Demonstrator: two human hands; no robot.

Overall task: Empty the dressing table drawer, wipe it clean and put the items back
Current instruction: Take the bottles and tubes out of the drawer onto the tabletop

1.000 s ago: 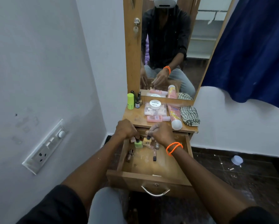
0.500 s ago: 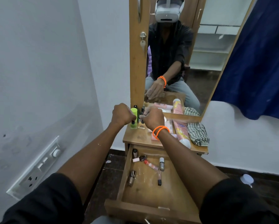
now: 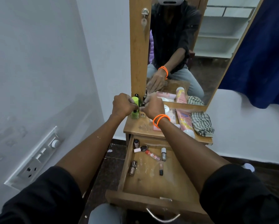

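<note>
The wooden drawer (image 3: 151, 198) stands pulled open below the dressing table top (image 3: 141, 126). Several small nail polish bottles and tubes lie in it, among them a silver-capped bottle (image 3: 163, 154) and a red-tipped tube (image 3: 152, 155). My left hand (image 3: 121, 105) grips the black cap of a small green bottle (image 3: 135, 115) that stands on the back left of the table top. Close beside it my right hand (image 3: 153, 108), with orange bands on the wrist, pinches the cap of a small yellowish bottle (image 3: 142, 114). A taller lime-green bottle (image 3: 135, 100) stands just behind them.
A pink tube (image 3: 184, 121), a checked cloth (image 3: 201, 123), a white jar (image 3: 166, 109) and pink boxes crowd the right of the table top. The mirror (image 3: 192, 50) rises behind. A switch panel (image 3: 37, 157) is on the left wall, a blue curtain (image 3: 261, 59) on the right.
Both hands rose out of the drawer, each with a small bottle, to the back left of the table top. The two bottles now stand there under my fingers.
</note>
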